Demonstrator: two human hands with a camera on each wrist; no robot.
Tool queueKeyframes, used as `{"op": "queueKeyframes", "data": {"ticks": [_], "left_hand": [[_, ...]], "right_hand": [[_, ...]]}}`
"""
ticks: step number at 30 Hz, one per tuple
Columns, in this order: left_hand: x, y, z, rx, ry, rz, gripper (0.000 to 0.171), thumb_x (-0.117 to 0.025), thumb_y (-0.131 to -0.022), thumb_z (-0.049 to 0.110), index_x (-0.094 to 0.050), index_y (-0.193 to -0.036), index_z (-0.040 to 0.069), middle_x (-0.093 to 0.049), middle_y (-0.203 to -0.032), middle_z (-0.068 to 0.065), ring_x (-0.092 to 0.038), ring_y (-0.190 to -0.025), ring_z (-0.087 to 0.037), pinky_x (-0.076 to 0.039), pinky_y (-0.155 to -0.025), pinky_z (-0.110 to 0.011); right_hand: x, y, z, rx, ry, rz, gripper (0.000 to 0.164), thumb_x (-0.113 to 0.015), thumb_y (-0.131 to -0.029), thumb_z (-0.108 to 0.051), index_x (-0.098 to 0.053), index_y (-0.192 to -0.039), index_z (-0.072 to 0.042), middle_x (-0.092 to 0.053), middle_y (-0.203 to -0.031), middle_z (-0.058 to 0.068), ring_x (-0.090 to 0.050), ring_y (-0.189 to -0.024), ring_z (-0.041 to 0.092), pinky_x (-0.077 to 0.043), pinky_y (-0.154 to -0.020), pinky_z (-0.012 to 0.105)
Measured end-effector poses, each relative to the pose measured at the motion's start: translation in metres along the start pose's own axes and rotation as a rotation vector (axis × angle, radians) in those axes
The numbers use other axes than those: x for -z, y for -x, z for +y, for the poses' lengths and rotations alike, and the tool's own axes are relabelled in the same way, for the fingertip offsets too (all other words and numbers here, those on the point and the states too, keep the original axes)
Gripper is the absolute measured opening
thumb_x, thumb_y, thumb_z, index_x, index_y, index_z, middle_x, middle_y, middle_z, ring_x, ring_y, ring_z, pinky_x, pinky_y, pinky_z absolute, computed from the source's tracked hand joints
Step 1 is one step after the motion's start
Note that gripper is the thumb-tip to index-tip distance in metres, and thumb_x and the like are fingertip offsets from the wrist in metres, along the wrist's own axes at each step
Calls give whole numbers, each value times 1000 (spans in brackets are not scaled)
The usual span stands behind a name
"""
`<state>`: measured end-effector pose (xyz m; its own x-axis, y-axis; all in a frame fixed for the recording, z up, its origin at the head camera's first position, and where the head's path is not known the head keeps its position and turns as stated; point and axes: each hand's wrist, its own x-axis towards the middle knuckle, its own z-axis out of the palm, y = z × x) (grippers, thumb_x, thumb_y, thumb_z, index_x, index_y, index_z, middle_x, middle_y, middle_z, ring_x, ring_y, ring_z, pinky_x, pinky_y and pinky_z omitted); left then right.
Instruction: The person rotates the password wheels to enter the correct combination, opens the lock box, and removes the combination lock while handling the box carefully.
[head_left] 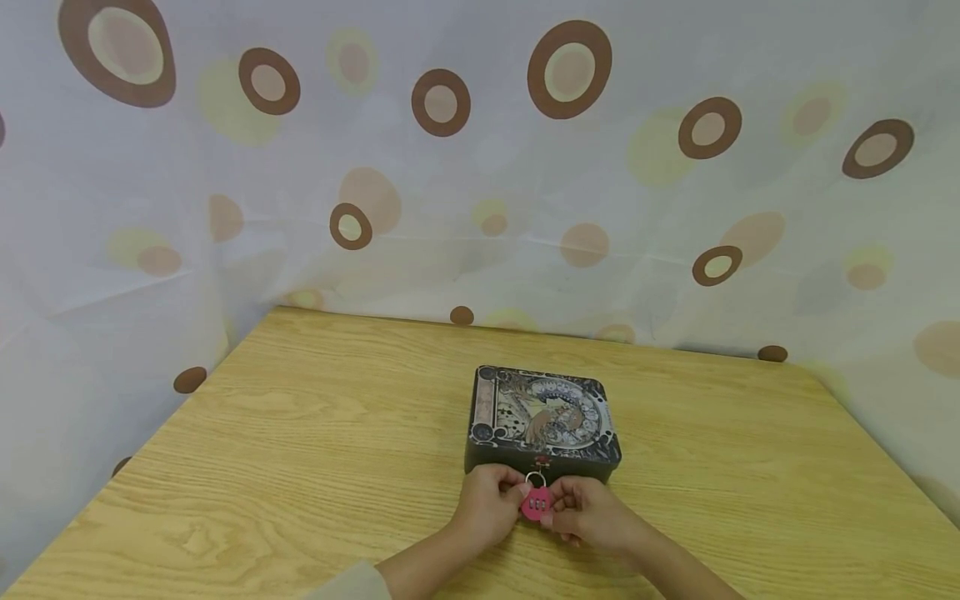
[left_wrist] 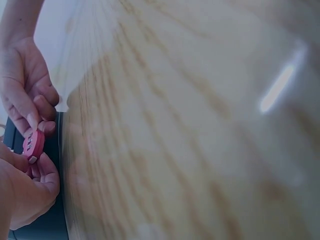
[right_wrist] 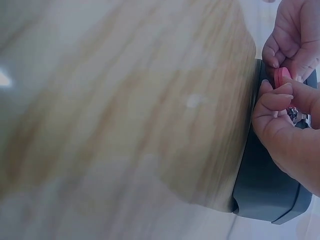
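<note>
A pink combination padlock (head_left: 536,504) with several number dials hangs at the front of a dark tin box (head_left: 542,417) with a printed lid. Its metal shackle rises to the small red-and-metal clasp (head_left: 542,461) on the box front; whether it is closed I cannot tell. My left hand (head_left: 489,507) pinches the padlock's left side between thumb and fingers. From the right, my right hand (head_left: 587,513) pinches its other edge, fingers curled. In the left wrist view the padlock (left_wrist: 33,145) sits between both hands; in the right wrist view fingers mostly cover the padlock (right_wrist: 281,76).
The box rests on a wood-grain table (head_left: 322,433), near the middle. Behind the table hangs a pale curtain (head_left: 480,167) with brown and beige circles. Light reflects off the glossy tabletop in the wrist views.
</note>
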<state>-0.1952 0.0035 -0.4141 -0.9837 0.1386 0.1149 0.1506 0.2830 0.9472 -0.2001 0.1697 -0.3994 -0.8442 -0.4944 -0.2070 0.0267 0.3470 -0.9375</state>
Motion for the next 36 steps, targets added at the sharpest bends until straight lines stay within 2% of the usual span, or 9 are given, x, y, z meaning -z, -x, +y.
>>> {"op": "queueKeyframes", "data": {"ticks": [10,17,30,36], "left_hand": [[0,0,-1,-8,-4,-2,12,-63,-84,2,-65,-78,-7,-62,-67,-9,-48,-57,-5,-42,-49,-17],[0,0,-2,-11,4,4,11,-63,-83,2,-65,-77,-7,-62,-66,-9,-47,-57,-5,-41,-50,-17],[-1,0,1,23,2,-5,11,-62,-84,1,-65,-79,-8,-61,-67,-9,-49,-58,-6,-42,-49,-17],[-1,0,2,12,-6,1,11,-62,-84,1,-65,-79,-8,-63,-68,-11,-50,-59,-6,-43,-50,-17]], "right_hand": [[0,0,-3,-47,16,50,20,-52,-93,-11,-54,-96,9,-51,-66,-1,-46,-57,8,-39,-49,18],[-2,-1,-2,-53,7,54,21,-49,-95,-11,-53,-96,9,-50,-64,-1,-45,-56,8,-39,-49,18],[-2,-2,-4,-31,25,15,23,-43,-97,-9,-55,-91,10,-56,-69,0,-44,-54,7,-38,-47,18],[-2,-3,-4,-46,18,0,23,-40,-97,-7,-55,-92,10,-59,-70,0,-44,-53,6,-37,-46,17]]}}
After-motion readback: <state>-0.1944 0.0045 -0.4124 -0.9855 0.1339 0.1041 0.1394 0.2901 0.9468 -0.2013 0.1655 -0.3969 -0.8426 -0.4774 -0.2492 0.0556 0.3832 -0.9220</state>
